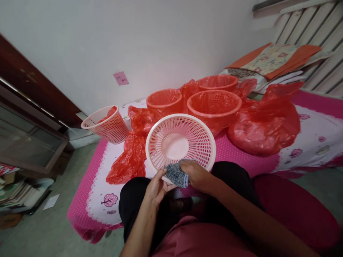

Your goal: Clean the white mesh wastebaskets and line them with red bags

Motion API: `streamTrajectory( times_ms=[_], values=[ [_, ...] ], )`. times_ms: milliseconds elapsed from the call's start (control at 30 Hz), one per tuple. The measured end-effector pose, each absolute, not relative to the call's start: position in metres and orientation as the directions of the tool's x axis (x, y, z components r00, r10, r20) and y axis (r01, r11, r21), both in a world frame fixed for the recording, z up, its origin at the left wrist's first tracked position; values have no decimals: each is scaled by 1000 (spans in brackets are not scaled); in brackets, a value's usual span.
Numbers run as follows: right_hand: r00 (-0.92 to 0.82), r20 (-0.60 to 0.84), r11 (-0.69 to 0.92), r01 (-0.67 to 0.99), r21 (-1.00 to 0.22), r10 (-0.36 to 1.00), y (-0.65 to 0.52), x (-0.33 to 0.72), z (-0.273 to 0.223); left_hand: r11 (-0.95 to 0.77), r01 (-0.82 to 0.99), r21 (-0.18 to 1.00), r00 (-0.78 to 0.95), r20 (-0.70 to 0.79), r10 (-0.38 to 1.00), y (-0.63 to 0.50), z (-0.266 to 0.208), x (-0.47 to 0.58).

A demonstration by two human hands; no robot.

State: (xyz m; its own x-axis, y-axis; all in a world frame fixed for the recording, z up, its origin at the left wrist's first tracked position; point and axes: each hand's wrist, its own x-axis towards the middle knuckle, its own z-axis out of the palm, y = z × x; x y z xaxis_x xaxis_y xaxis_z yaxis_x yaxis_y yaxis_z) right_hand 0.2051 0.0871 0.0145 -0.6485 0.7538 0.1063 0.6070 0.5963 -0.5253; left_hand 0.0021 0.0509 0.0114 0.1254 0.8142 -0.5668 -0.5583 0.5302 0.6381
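A pale pink plastic basket (175, 145) with slotted walls tilts toward me over my knees, its inside showing. My left hand (158, 187) grips its near rim, thumb on top and fingers underneath. In my right hand (197, 174) is a grey speckled cloth (177, 174), pressed against the same rim just right of the left thumb. Part of the cloth hangs over the rim's outer side. The right fingertips are hidden by the cloth and the hand itself.
Red-bagged baskets (214, 103) stand behind, beside a bulging red plastic bag (265, 125). Left are a smaller pink basket (111, 126) and a crumpled red bag (127, 157). A pink-and-white cloth (102, 189) covers the low table. Folded textiles (276, 60) lie near the radiator (313, 39).
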Motion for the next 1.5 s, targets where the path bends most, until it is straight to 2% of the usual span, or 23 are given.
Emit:
streamTrajectory(
  times_ms=[167, 300, 433, 533, 633, 733, 833, 1100, 1333, 1433, 1500],
  values=[
    [-645, 199, 619, 529, -581, 738, 85, 213, 17, 519, -575, 632, 96, -578, 811, 50, 19, 3],
    [-645, 207, 594, 468, -655, 736, 78, 223, 33, 504, -556, 661, 69, -567, 821, 51, 16, 3],
    [-685, 153, 431, 255, -866, 712, 68, 243, 60, 461, -472, 751, 4, -522, 853, 51, 8, 0],
    [-648, 160, 299, 109, -948, 745, 65, 265, 78, 406, -419, 812, -54, -469, 882, 51, 9, -3],
    [-448, 213, 315, 166, -935, 868, 69, 286, 86, 338, -353, 872, -91, -391, 916, 53, 17, -11],
    [-310, 279, 370, 291, -882, 909, 75, 297, 82, 276, -237, 931, -181, -321, 930, 56, 27, -24],
    [-283, 251, 343, 349, -872, 926, 79, 296, 68, 221, -91, 971, -268, -237, 934, 60, 34, -38],
    [-290, 181, 289, 392, -873, 940, 85, 285, 41, 89, 196, 976, -275, -33, 961, 77, 37, -51],
    [-148, 220, 261, 389, -883, 964, 91, 305, 41, 139, 385, 912, -274, -31, 961, 78, 55, -64],
    [-113, 229, 255, 410, -876, 967, 95, 306, 34, 64, 459, 886, -355, 117, 927, 84, 52, -57],
    [-103, 230, 252, 420, -872, 968, 97, 306, 29, -36, 421, 906, -431, 235, 871, 90, 47, -46]
  ],
)
